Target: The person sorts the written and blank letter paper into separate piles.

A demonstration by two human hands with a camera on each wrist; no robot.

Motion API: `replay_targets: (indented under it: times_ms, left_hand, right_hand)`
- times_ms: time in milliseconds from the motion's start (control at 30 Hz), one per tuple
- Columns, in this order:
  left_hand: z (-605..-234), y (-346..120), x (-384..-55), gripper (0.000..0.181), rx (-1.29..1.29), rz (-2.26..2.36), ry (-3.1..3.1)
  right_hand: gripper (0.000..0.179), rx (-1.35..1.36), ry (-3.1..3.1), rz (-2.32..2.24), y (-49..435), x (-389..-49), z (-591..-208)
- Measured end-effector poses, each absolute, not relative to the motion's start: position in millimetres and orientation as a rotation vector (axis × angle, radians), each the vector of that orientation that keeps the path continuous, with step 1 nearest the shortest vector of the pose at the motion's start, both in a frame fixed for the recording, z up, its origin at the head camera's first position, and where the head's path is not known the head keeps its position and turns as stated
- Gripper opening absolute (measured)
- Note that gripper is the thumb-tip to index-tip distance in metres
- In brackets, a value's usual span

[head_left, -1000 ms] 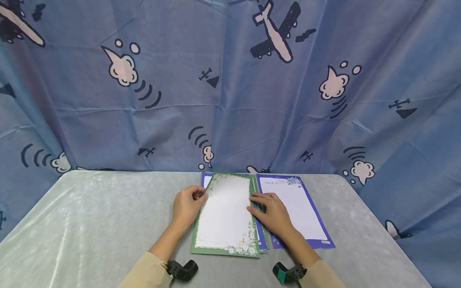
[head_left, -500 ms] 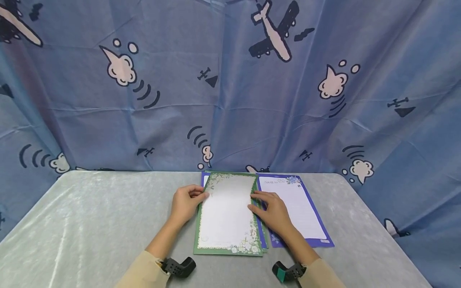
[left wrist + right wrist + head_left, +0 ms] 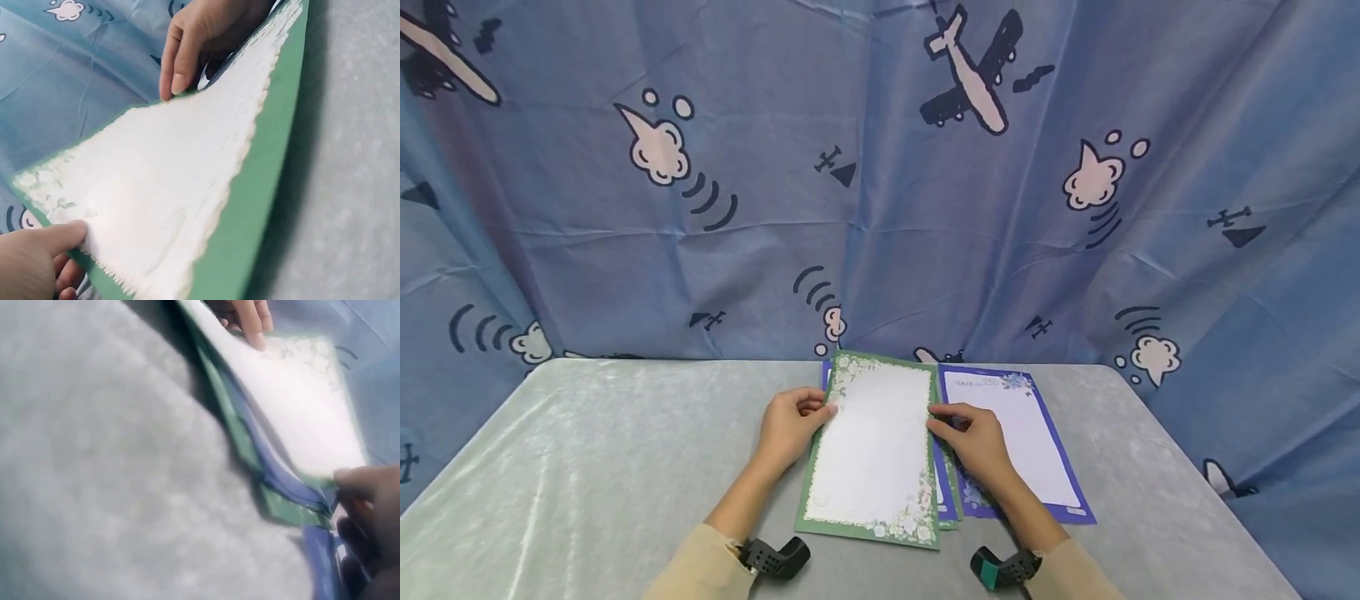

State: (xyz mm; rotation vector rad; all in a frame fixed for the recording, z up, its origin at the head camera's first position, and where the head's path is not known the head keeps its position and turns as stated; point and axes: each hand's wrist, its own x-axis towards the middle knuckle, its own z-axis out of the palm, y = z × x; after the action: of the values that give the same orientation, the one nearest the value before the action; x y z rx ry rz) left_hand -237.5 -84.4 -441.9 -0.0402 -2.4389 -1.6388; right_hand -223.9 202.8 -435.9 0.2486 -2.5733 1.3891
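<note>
A green-bordered sheet of stationery paper (image 3: 872,450), white inside with floral corners, is held up a little over a pile. My left hand (image 3: 788,427) pinches its left edge, thumb on top and fingers behind. On the opposite edge my right hand (image 3: 979,440) pinches it between thumb and fingers, as the right wrist view also shows. Below it, purple-bordered (image 3: 265,459) and green-bordered sheets (image 3: 284,512) stick out unevenly. The left wrist view shows the held sheet (image 3: 156,162) bowed between both hands.
A purple-bordered sheet (image 3: 1018,433) with blue flowers and writing at the top lies at the right, partly under my right forearm. A pale plush cloth (image 3: 625,450) covers the table. Behind it hangs a blue curtain (image 3: 760,192) with airplane prints.
The green-bordered sheet first shifts right over the pile, then rises and tilts, its top now higher and its lower edge swung left. Both hands stay at its sides.
</note>
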Motion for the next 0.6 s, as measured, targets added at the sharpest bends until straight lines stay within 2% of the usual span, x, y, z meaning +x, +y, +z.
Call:
replay_targets:
  times_ms: [267, 600]
  left_hand:
    - [-440.0, -99.1, -238.2, 0.016, -0.153, -1.624, -2.498]
    - [-411.8, -118.8, -236.9, 0.019, -0.249, -1.657, -2.577]
  right_hand:
    - [0.018, 0.125, -2.440, 1.631, 195.7, -224.3, -430.5]
    - [0.027, 0.106, -2.476, 1.813, 190.6, -219.8, -410.1]
